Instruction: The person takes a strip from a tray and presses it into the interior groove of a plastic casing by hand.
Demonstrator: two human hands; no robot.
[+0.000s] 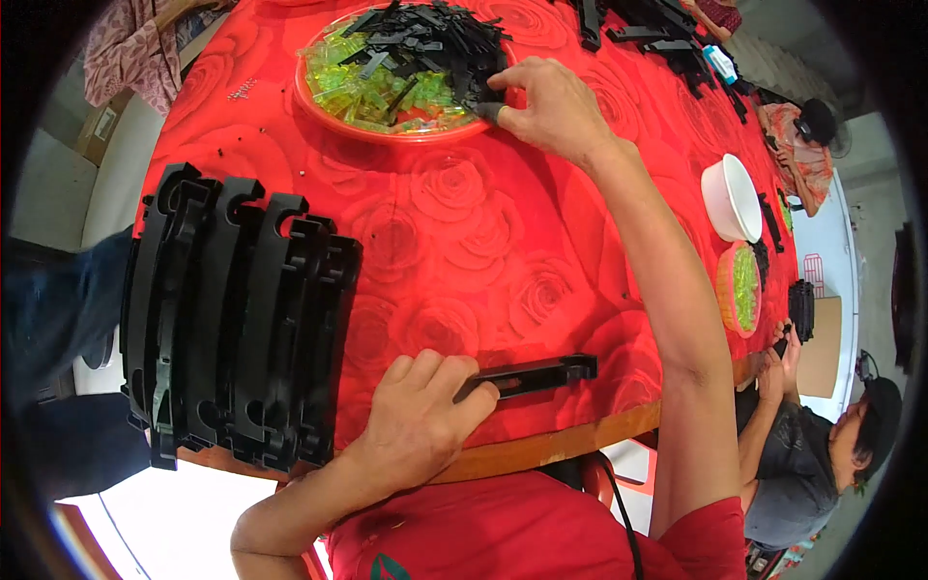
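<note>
In my left hand (420,411) is a long black plastic housing (536,377), gripped near the table's front edge and lying out to the right. My right hand (556,106) reaches over the right rim of a red basin (387,135), its fingers curled among small black plastic strips (425,43). The index finger and thumb tips look dark, and what they pinch there cannot be made out. Clear yellow-green plastic pieces (362,87) fill the basin's left and front side. Left of my left hand, several long black housings (222,309) are stacked side by side at the table edge.
A red rose-patterned cloth (454,222) covers the table. To the right stand a white bowl (732,198) and a small basket of yellow-green pieces (742,290). More black parts (667,43) lie at the far right. A co-worker (802,454) handles black parts at the right edge; other people sit farther off.
</note>
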